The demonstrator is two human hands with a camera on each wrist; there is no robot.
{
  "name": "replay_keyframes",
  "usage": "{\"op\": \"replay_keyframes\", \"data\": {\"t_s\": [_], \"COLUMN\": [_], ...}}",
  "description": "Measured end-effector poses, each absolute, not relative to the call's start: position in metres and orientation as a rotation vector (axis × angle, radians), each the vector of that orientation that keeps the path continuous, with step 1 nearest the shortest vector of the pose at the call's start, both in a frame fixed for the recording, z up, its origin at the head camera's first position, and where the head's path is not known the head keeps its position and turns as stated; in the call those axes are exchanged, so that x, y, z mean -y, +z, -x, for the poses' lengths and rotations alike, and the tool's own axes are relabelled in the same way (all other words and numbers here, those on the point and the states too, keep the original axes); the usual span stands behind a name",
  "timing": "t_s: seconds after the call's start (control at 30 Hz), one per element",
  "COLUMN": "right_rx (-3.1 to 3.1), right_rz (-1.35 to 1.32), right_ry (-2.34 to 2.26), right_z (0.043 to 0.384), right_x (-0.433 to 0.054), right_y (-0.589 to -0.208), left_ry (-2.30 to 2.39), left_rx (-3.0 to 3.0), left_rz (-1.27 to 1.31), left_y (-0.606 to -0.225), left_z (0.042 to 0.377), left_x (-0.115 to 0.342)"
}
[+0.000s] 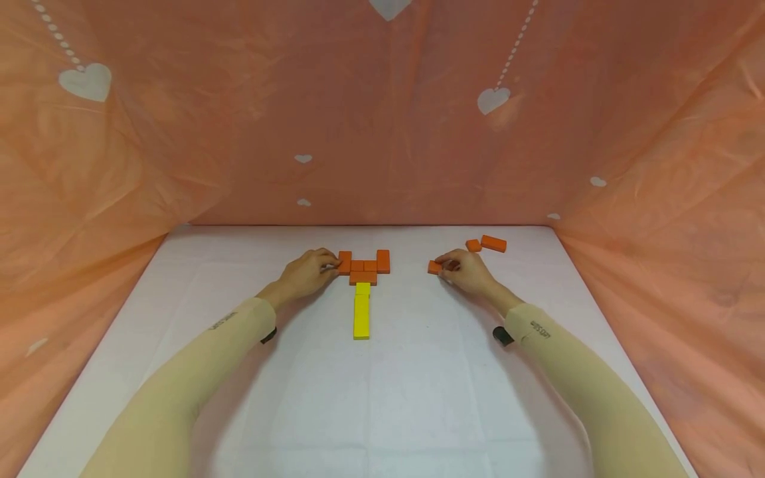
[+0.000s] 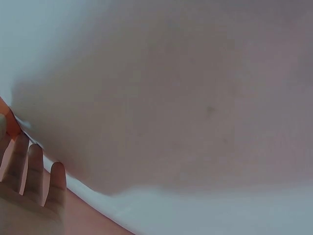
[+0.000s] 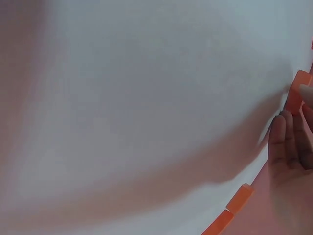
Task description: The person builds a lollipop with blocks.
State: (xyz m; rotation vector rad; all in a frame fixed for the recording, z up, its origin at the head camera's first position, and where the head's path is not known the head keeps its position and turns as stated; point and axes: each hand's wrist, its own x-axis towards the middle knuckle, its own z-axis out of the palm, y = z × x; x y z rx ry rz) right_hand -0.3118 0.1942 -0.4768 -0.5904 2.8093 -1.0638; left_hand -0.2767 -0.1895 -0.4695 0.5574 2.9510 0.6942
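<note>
On the white table lies a flat figure of orange and yellow blocks. My left hand is at its left side, thumb and fingertips pinching the upright orange block; a sliver of that block shows in the left wrist view. To the right, apart from the figure, my right hand pinches a small orange block by its right end, close to the tabletop. Below the orange part, a short yellow block meets a long yellow block. Another upright orange block stands at the figure's right.
Behind my right hand lie two loose orange pieces, a short block and a longer block. The white tabletop ends at a pinkish-orange curtain with white hearts, which hangs at the back and both sides.
</note>
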Motion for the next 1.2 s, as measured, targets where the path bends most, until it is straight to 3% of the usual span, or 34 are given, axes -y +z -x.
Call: {"op": "replay_keyframes", "data": {"t_s": [0.53, 1.2], "right_rx": [-2.818, -2.771], "right_rz": [0.612, 0.817], "right_ry": [-1.157, -1.299], "right_z": [0.311, 0.329], "right_x": [-0.185, -0.102], "right_y": [-0.475, -0.452], "left_ry": [0.693, 0.686], "left_rx": [-2.952, -2.968], "left_rz": [-0.575, -0.578], "left_y": [-0.473, -0.472], "left_z": [0.277, 0.276], "left_x": [0.191, 0.191]}}
